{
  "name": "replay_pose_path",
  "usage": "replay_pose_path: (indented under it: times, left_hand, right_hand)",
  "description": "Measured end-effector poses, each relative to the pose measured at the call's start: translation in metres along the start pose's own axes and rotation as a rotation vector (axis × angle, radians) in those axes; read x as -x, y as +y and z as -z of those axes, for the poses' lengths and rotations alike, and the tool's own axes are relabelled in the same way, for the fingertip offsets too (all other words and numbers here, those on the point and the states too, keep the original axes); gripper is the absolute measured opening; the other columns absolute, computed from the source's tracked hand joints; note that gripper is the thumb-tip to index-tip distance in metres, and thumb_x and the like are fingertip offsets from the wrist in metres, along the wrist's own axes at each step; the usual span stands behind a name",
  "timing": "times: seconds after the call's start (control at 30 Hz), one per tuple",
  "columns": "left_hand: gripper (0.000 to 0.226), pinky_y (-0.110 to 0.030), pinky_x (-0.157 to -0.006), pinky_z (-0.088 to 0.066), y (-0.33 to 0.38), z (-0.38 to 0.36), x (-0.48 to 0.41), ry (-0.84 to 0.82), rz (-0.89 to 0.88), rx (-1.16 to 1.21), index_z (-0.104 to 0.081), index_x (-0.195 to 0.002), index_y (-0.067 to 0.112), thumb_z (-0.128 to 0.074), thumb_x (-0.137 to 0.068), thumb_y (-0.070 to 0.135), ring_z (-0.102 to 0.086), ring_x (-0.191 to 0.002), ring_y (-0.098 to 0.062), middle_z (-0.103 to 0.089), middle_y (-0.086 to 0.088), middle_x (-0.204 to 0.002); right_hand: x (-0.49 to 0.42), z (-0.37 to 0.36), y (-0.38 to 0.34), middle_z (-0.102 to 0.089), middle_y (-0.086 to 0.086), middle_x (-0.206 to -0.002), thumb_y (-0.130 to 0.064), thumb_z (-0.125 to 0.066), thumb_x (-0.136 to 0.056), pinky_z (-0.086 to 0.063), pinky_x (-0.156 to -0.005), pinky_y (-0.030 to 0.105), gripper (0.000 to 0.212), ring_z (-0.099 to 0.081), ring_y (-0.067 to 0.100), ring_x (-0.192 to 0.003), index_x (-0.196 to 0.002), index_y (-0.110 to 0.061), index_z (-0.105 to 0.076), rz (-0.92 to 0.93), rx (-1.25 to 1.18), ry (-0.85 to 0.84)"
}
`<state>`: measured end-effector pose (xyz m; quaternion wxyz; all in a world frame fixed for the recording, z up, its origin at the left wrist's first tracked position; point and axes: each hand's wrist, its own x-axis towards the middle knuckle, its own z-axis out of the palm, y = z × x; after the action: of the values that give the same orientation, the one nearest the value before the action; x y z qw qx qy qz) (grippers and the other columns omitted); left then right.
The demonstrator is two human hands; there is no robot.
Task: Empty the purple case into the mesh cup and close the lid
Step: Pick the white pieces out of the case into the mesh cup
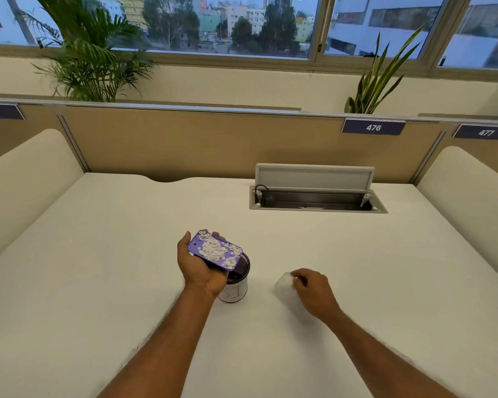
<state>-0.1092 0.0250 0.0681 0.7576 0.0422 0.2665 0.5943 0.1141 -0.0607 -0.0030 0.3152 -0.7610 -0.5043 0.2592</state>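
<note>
purple case (pixel 215 250): open, tilted right end down, full of small white discs (pixel 217 249); low end sits over the cup mouth
left hand (pixel 199 266): cupped under the case, thumb on its left edge, fingers curled round the far side
mesh cup (pixel 236 284): dark, upright on the white desk (pixel 127 254), white label on its near side, partly hidden by the left hand
right hand (pixel 314 291): right of the cup, fingertips pinching a clear lid (pixel 283 282) at desk level
cable tray (pixel 316 198): far right, flap up
</note>
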Motion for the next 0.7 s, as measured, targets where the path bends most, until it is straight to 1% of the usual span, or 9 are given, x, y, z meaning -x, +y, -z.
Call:
replay_pose_path:
  times: [0.07,0.17,0.23,0.3,0.37,0.43,0.53,0.6,0.7]
  left_hand:
    - [0.03,-0.034,-0.079,-0.048,0.01,-0.002,-0.006,-0.007,-0.019,-0.001,-0.062,-0.079,0.018,-0.049,-0.083,0.044,-0.06,-0.073,-0.019,-0.064,-0.003,-0.076]
    - [0.028,-0.034,-0.08,-0.046,0.02,0.0,-0.014,-0.005,-0.036,-0.025,-0.062,-0.077,0.018,-0.047,-0.083,0.041,-0.058,-0.073,-0.018,-0.063,-0.002,-0.076]
    - [0.028,-0.033,-0.079,-0.047,0.025,0.002,-0.021,0.0,-0.039,-0.042,-0.063,-0.077,0.019,-0.047,-0.082,0.041,-0.058,-0.072,-0.018,-0.063,-0.002,-0.076]
    - [0.028,-0.033,-0.077,-0.048,0.028,0.004,-0.026,0.001,-0.036,-0.059,-0.063,-0.077,0.019,-0.047,-0.082,0.041,-0.059,-0.072,-0.018,-0.063,-0.002,-0.077]
    - [0.028,-0.033,-0.076,-0.049,0.03,0.006,-0.03,0.004,-0.035,-0.077,-0.064,-0.078,0.02,-0.047,-0.082,0.042,-0.059,-0.072,-0.018,-0.063,-0.003,-0.078]
    - [0.029,-0.033,-0.075,-0.049,0.03,0.007,-0.034,0.001,-0.024,-0.096,-0.064,-0.077,0.02,-0.047,-0.081,0.043,-0.059,-0.072,-0.018,-0.063,-0.003,-0.078]
    - [0.029,-0.033,-0.075,-0.047,0.028,0.006,-0.039,0.008,0.007,-0.126,-0.063,-0.076,0.02,-0.046,-0.081,0.042,-0.058,-0.072,-0.018,-0.062,-0.003,-0.078]
    - [0.028,-0.032,-0.075,-0.046,0.028,0.004,-0.041,0.002,0.024,-0.152,-0.063,-0.075,0.019,-0.046,-0.081,0.042,-0.057,-0.071,-0.019,-0.061,-0.003,-0.078]
    - [0.026,-0.034,-0.077,-0.043,0.029,0.003,-0.045,-0.023,0.049,-0.194,-0.062,-0.073,0.019,-0.049,-0.079,0.041,-0.055,-0.07,-0.019,-0.059,-0.004,-0.079]
  right_hand:
    - [0.002,-0.006,0.003,-0.069,-0.007,-0.089,-0.008,-0.05,-0.087,-0.044,-0.071,0.017,0.023,-0.062,0.011,-0.085,-0.094,-0.016,-0.071,0.007,0.026,-0.021]
    - [0.004,-0.011,0.008,-0.066,0.0,-0.098,-0.008,-0.05,-0.088,-0.047,-0.083,0.026,0.023,-0.06,0.015,-0.093,-0.099,-0.014,-0.07,0.028,0.098,-0.031]
    - [0.005,-0.014,0.011,-0.064,0.001,-0.097,-0.01,-0.051,-0.088,-0.048,-0.085,0.031,0.022,-0.06,0.018,-0.095,-0.097,-0.016,-0.07,0.048,0.181,-0.049]
    - [0.007,-0.014,0.013,-0.063,0.001,-0.098,-0.014,-0.054,-0.086,-0.045,-0.087,0.034,0.019,-0.059,0.02,-0.097,-0.096,-0.018,-0.07,0.076,0.284,-0.041]
    - [0.007,-0.012,0.01,-0.063,0.0,-0.104,-0.019,-0.058,-0.087,-0.04,-0.09,0.035,0.018,-0.057,0.02,-0.102,-0.102,-0.02,-0.069,0.126,0.326,-0.005]
    - [0.004,-0.009,-0.005,-0.062,0.0,-0.106,-0.022,-0.061,-0.089,-0.037,-0.093,0.035,0.018,-0.055,0.02,-0.104,-0.105,-0.019,-0.068,0.221,0.293,0.026]
    - [-0.009,-0.003,-0.054,-0.064,0.002,-0.098,-0.019,-0.063,-0.09,-0.043,-0.091,0.038,0.015,-0.057,0.021,-0.096,-0.103,-0.015,-0.068,0.434,0.192,0.041]
    - [-0.02,-0.001,-0.094,-0.066,0.003,-0.097,-0.02,-0.061,-0.091,-0.044,-0.087,0.035,0.015,-0.056,0.02,-0.095,-0.103,-0.014,-0.068,0.558,0.145,0.031]
    - [-0.036,-0.002,-0.143,-0.065,0.0,-0.105,-0.026,-0.057,-0.093,-0.041,-0.086,0.029,0.019,-0.053,0.015,-0.1,-0.108,-0.019,-0.066,0.695,0.168,-0.014]
